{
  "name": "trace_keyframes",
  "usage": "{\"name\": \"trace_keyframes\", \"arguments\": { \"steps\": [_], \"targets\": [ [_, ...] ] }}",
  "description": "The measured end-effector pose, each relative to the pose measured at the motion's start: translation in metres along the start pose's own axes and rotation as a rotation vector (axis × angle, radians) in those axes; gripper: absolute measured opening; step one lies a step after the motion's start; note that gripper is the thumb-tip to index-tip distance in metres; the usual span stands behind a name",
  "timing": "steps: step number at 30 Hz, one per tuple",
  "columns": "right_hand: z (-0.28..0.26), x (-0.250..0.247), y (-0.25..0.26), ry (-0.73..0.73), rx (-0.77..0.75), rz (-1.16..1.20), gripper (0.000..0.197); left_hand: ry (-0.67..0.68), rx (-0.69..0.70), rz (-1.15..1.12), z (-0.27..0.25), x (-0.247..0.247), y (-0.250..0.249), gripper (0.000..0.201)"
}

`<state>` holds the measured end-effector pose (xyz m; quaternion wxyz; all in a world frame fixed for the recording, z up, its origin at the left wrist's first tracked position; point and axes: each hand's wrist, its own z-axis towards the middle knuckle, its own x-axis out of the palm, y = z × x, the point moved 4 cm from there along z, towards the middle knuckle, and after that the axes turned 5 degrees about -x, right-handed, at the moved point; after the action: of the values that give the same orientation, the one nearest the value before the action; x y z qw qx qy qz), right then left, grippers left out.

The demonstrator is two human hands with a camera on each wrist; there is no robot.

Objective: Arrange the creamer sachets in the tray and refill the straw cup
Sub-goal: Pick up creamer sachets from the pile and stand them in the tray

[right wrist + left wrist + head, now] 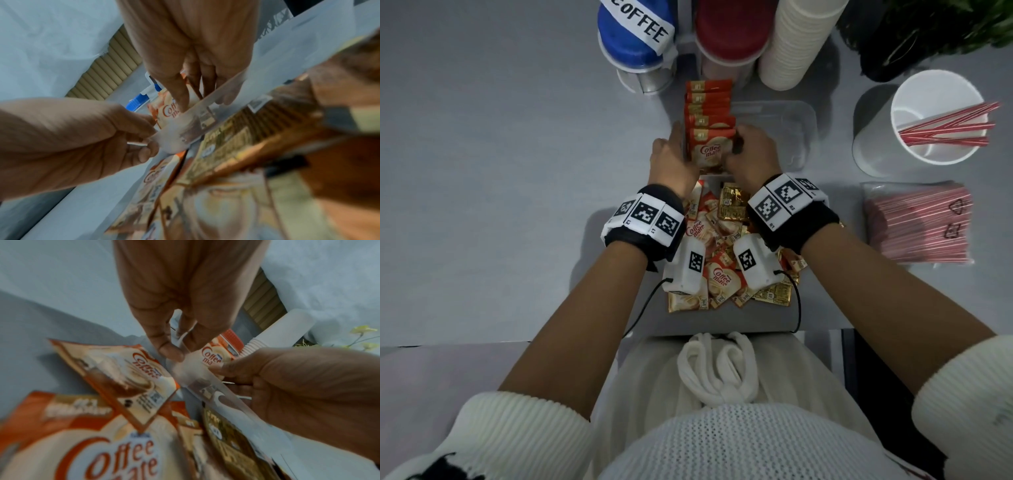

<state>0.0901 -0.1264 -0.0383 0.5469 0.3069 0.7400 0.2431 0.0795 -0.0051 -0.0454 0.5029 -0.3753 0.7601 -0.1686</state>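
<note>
Head view: the clear plastic tray (796,113) sits at upper centre, its right half bare; five glossy sachets (708,113) stand along its left edge. Left hand (671,161) and right hand (751,154) each grip the front sachet (707,150). Loose sachets (722,240) heap below. At right, the white straw cup (938,118) holds striped straws. Left wrist view: thumb and fingers (164,344) pinch at the tray edge. Right wrist view: fingers (180,91) press the sachet.

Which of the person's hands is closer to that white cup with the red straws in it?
The right hand. It sits at the clear tray, on the side toward the straw cup, but well short of it. The left hand is at the tray's far side, beyond the upright sachets.
</note>
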Motion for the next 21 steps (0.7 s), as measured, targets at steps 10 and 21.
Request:
{"name": "trace_keyframes", "arguments": {
  "steps": [10, 21],
  "targets": [
    [-0.012, 0.009, 0.016, 0.1, 0.158, 0.315, 0.054, 0.085, 0.043, 0.021, 0.002, 0.007, 0.002, 0.068],
    [-0.011, 0.01, 0.022, 0.178, 0.086, 0.257, 0.074, 0.04, -0.031, -0.072, -0.007, 0.008, -0.003, 0.065]
  ]
}}
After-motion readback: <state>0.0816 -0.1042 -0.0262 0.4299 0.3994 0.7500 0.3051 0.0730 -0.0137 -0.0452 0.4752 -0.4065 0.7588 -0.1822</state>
